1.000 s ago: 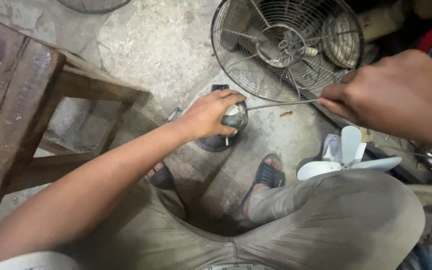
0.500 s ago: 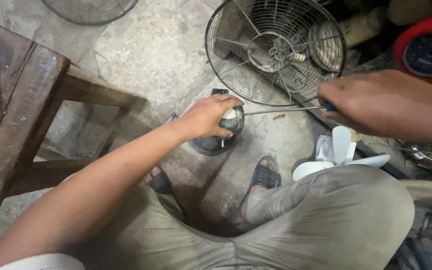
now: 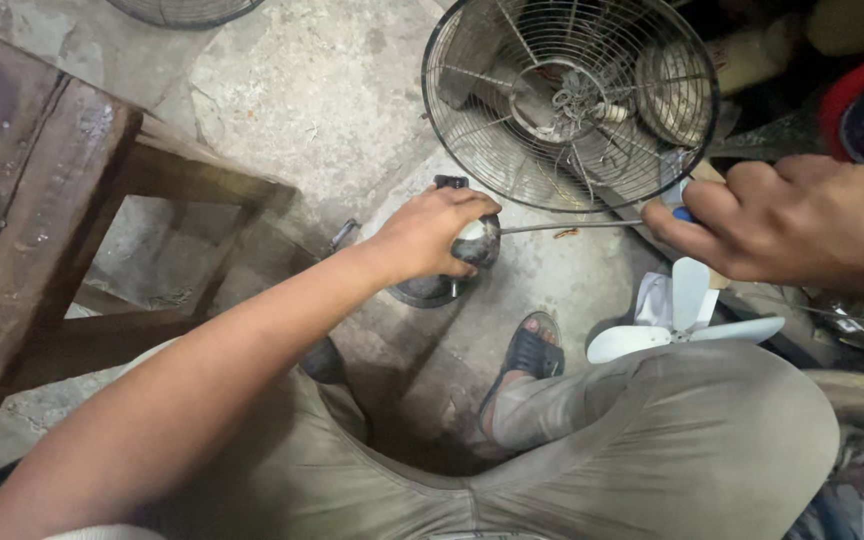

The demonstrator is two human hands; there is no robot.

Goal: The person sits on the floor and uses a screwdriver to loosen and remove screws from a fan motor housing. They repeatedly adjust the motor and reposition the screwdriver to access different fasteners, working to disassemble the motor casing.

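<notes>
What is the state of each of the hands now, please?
Left hand: closed on the motor.
Right hand: closed on the screwdriver, its tip at the motor.

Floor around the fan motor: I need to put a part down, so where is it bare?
Bare concrete lies between the wooden stool and the wire fan guard. A smaller patch sits between the fan motor and the white fan blade. The right edge is crowded with clutter.
</notes>
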